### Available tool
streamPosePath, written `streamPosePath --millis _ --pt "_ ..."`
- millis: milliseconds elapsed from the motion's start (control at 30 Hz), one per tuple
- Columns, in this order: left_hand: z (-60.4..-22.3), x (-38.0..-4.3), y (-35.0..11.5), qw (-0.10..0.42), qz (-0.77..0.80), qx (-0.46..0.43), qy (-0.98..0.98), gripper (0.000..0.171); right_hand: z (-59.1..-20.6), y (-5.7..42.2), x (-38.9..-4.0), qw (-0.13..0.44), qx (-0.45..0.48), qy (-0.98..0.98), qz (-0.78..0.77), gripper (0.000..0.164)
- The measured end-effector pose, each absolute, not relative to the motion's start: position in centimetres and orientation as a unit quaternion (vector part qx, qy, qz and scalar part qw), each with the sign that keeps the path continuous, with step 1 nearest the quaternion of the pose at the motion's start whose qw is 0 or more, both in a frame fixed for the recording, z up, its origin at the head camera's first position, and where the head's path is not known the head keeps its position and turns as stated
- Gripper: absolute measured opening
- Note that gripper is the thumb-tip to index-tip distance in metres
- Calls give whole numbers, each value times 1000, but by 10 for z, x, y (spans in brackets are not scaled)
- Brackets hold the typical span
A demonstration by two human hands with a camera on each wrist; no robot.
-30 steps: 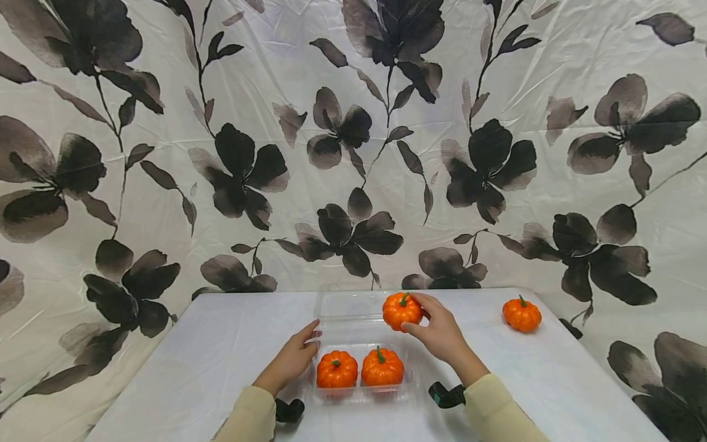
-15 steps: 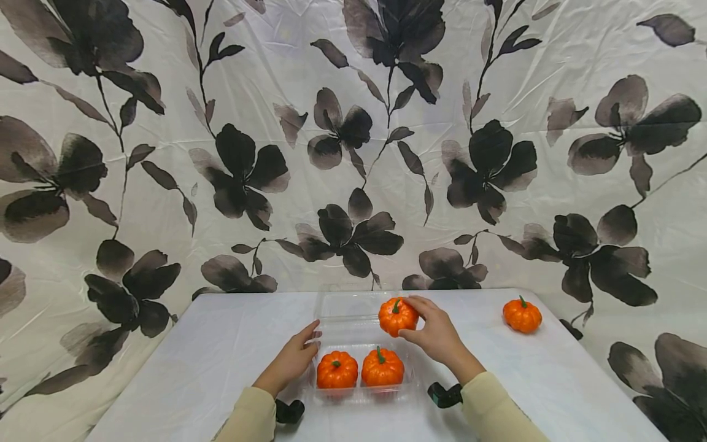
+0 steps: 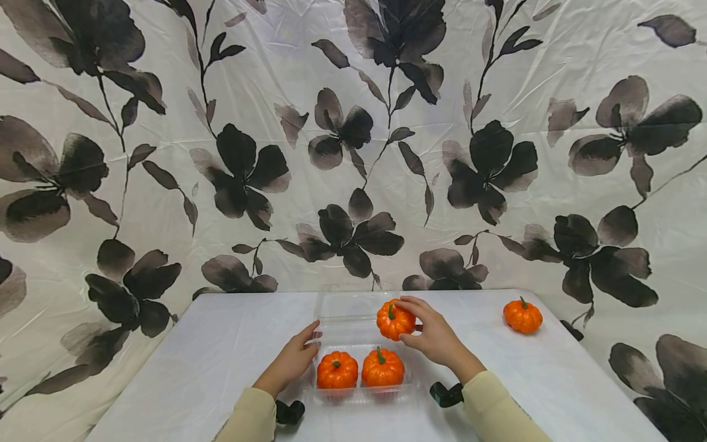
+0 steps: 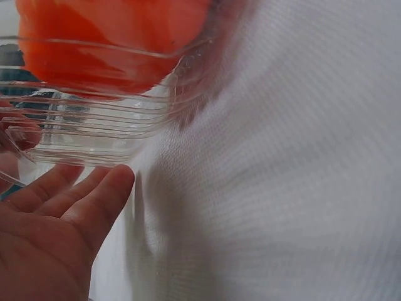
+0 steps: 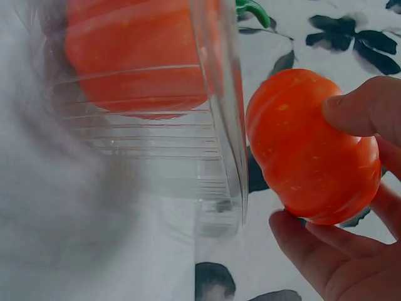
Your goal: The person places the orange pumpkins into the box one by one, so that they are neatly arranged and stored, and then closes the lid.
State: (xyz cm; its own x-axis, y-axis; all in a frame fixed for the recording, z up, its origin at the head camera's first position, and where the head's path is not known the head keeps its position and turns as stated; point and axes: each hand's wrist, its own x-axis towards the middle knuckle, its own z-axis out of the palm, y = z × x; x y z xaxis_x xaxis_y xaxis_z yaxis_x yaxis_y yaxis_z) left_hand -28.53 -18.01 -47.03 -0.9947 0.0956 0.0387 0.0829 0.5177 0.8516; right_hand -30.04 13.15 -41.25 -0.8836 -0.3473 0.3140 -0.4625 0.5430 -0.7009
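A clear plastic clamshell container [image 3: 360, 389] lies open with its lid [image 3: 353, 305] laid back. Two orange toy pumpkins with green stems, the left one [image 3: 337, 370] and the right one [image 3: 382, 367], sit side by side in its front part. My left hand [image 3: 291, 359] holds the container's left edge, fingers along the outside and the thumb showing through the plastic in the left wrist view. Between thumb and fingers my right hand [image 3: 439, 336] grips a third toy pumpkin [image 3: 393, 320], above the container's back right part. In the right wrist view, this held pumpkin [image 5: 307, 150] is beside the clear wall.
Another orange toy pumpkin [image 3: 522, 315] sits at the back right of the table, which has a white cloth [image 3: 221, 350]. Behind the table hangs a floral-patterned curtain [image 3: 353, 184]. Black wrist devices [image 3: 446, 395] show below the hands.
My right hand has shifted slightly left and down with the pumpkin, whose stem has tilted toward me. My left hand, the container and the other pumpkins have stayed in place.
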Motion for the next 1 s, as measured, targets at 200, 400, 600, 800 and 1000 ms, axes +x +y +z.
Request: streamPosePath --millis 200,400,600,800,1000 --pt "-469 -284 -179 9 489 48 871 58 -414 132 -302 72 248 -872 416 44" --pt "-469 -283 -179 9 490 51 870 58 -416 131 -303 76 241 -875 414 33" --pt "-468 -284 -179 11 491 49 870 58 -417 131 -306 96 253 -877 397 18" --pt "-468 -286 -180 16 486 48 872 58 -417 130 -309 85 267 -879 386 32" --pt "-467 -288 -181 27 481 43 875 58 -417 129 -312 73 278 -879 381 45"
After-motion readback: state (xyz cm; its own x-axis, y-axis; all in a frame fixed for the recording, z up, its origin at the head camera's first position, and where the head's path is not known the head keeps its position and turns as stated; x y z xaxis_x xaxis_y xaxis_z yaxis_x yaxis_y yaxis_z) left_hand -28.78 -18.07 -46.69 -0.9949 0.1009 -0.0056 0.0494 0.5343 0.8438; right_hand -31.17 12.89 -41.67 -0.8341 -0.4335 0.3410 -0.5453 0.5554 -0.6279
